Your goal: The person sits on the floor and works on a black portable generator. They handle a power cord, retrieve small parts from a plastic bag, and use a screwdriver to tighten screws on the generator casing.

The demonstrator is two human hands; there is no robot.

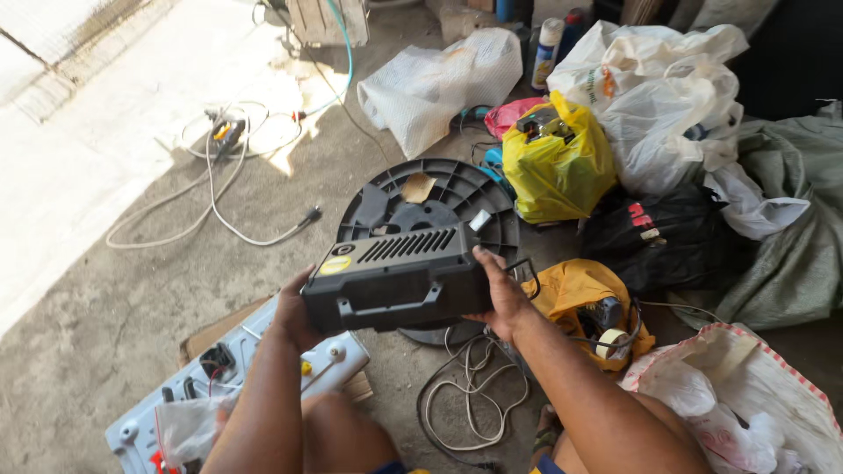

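I hold a dark grey plastic appliance housing [395,276] in front of me, above the floor. It has slotted vents, a round yellow sticker and a carry handle on its near side. My left hand [294,314] grips its left end. My right hand [502,294] grips its right end, thumb on top. Under it lies a round black ribbed plastic disc [439,197] with a scrap of cardboard on it.
A white panel with wires [215,386] lies on cardboard by my left knee. A coiled white cable [470,399] is near my right knee. Yellow [558,162], white [439,83], black [654,237] and orange bags [580,294] crowd the right. A white cord [211,189] runs across the concrete floor at left.
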